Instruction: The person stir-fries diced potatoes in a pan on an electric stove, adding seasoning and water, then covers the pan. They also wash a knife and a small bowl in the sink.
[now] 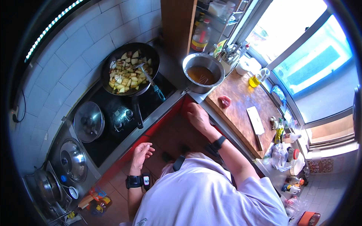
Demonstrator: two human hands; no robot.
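My left hand (142,154) hangs in front of the stove's front edge, fingers loosely curled and nothing in them. At the counter corner is my right hand (197,116), seen from the back beside a red cabinet front (185,106); its fingertips are hidden, so I cannot tell whether it grips anything. A black wok (152,50) holds diced pieces, possibly potato, and a spatula with a teal handle (157,89) leans in it. Above my right hand stands a metal pot (195,87) of brown liquid. A piece of raw meat (224,101) lies on the wooden cutting board (240,118).
A cleaver (256,121) lies on the board, near an oil jug (256,79). The black cooktop (113,144) carries a lidded pan (89,121); a steel lid (73,161) lies farther left. The wok's handle (138,113) juts towards me. Bottles and bags line the windowsill side.
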